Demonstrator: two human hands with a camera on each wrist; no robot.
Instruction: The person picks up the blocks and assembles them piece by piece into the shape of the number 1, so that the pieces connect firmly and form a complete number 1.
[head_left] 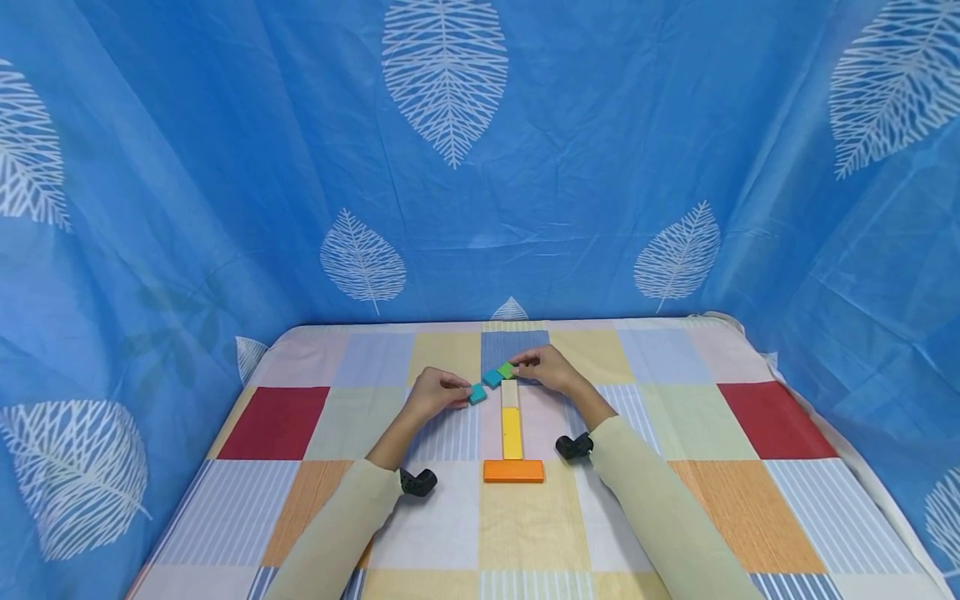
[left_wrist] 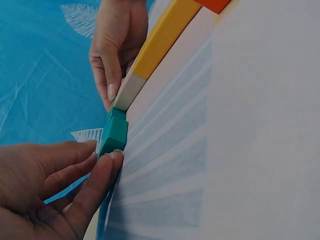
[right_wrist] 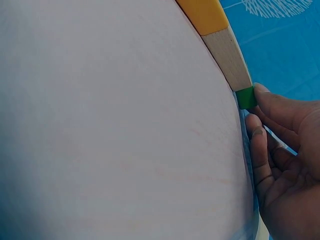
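My left hand (head_left: 437,392) pinches a small teal block (head_left: 477,394) between thumb and fingers, just left of the row. Beside it, a small blue block (head_left: 492,378) lies diagonally against a green block (head_left: 506,371). Thumb and fingers of my right hand (head_left: 550,368) hold the green block at its right side; in the right wrist view, the thumb touches the green block (right_wrist: 246,98). Below the green block runs a plain wooden block (head_left: 510,394), then a yellow block (head_left: 512,433) end to end with it. An orange block (head_left: 513,472) lies crosswise at the bottom.
A patchwork cloth (head_left: 615,517) covers the table. Blue curtains (head_left: 540,208) with white leaf prints hang behind and at both sides. Black wrist cameras (head_left: 574,447) sit at the sleeve cuffs.
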